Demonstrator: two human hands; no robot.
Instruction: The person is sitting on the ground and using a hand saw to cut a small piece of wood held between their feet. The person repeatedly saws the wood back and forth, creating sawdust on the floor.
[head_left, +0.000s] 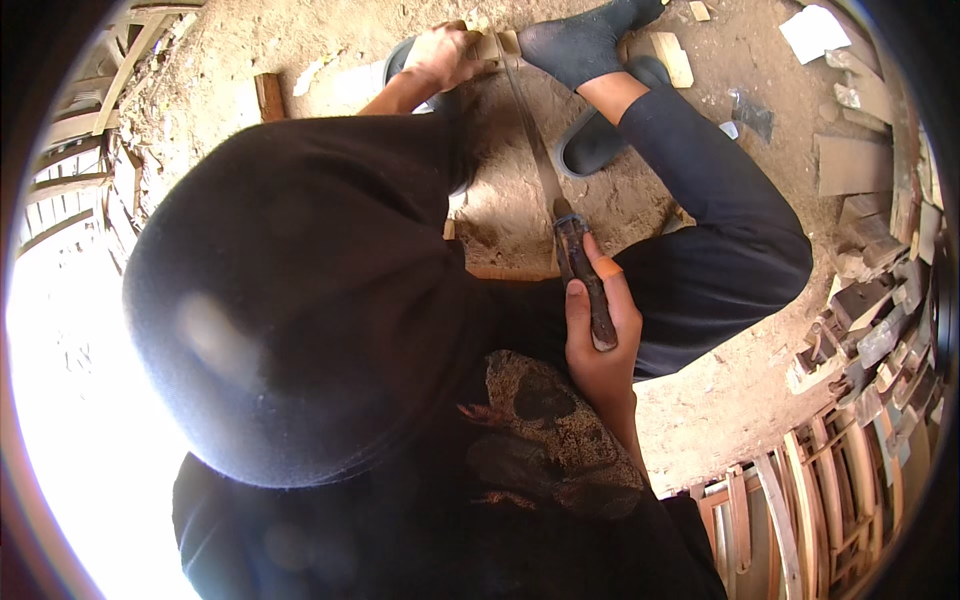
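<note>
My right hand [605, 325] wraps round the dark straight handle of a long, narrow-bladed hand tool [537, 135]; I cannot make out whether its edge has teeth. An orange band circles one finger. The blade slants away from me, its far end lying across a small light wood block [487, 47]. My left hand [440, 55] grips that block from the left, fingers bent over it. A foot in a black sock [575, 47] sits against the block's right end.
Dark slippers [592, 143] lie on the dirt floor [730, 400] under my bent leg. Wood offcuts [672, 58] are scattered around, with a brown block [269, 97] at the left. Scrap wood [880, 330] is heaped along the right, above curved wooden pieces [800, 500].
</note>
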